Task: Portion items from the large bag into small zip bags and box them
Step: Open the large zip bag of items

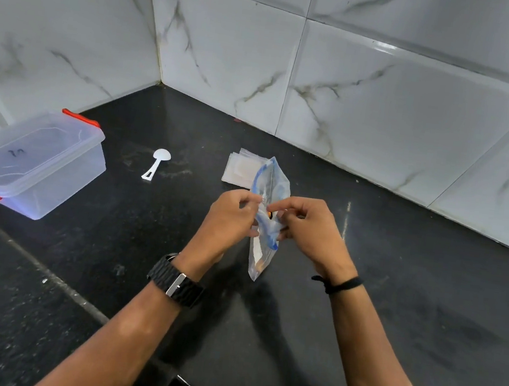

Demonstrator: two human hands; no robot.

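A clear zip bag point(272, 182) with a blue zip strip is held upright above the black counter, its mouth bowed open. My left hand point(231, 214) pinches the bag's left side near the zip. My right hand point(305, 223) pinches the right side, fingers curled. Something small and orange shows between my fingers inside the bag. A stack of small clear zip bags point(239, 168) lies flat on the counter just behind the held bag. A clear plastic box point(31, 162) with red clips and its lid on sits at the left.
A white plastic scoop point(156, 163) lies on the black counter point(393, 306) between the box and the stack of bags. White marble-pattern tiled walls point(386, 97) close the counter at the back and left, meeting in a corner.
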